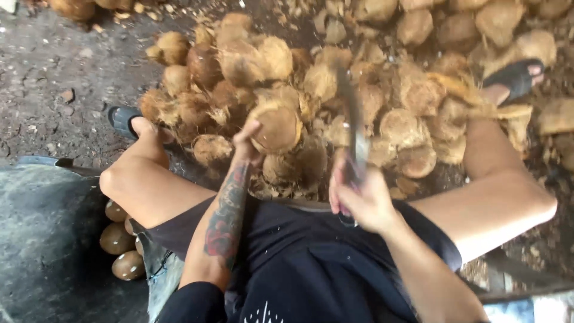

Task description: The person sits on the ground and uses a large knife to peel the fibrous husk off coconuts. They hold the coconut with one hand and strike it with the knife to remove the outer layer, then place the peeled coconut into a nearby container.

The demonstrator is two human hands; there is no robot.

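**Hands at the husk pile: one on a coconut, one on the blade**

My left hand [248,139] is out in front of me, fingers wrapped over the near edge of a husked coconut [276,127] that sits at the front of the pile, between my knees. The hand is closed on it from the left side, thumb and fingers touching the fibrous shell. The forearm behind it carries a dark tattoo.

My right hand [360,197] is closed tight round the handle of a long knife [354,128]. The blade points up and away from me, just right of the coconut, and it is smeared by motion, so I cannot tell whether its edge touches any husk.

The pile of brown coconuts [412,113] spreads across the ground ahead, from the middle of the view to the top right, with loose husk scraps among them. My left foot in a dark sandal [122,119] rests at the pile's left edge; my right foot in its sandal [517,78] lies among the coconuts at the upper right. I am seated, in dark shorts.

At my left thigh, low in the view, a few smooth, darker peeled coconuts [116,239] lie together beside a grey container wall [48,233]. The dirt floor [54,66] at upper left is dark and littered with small bits.
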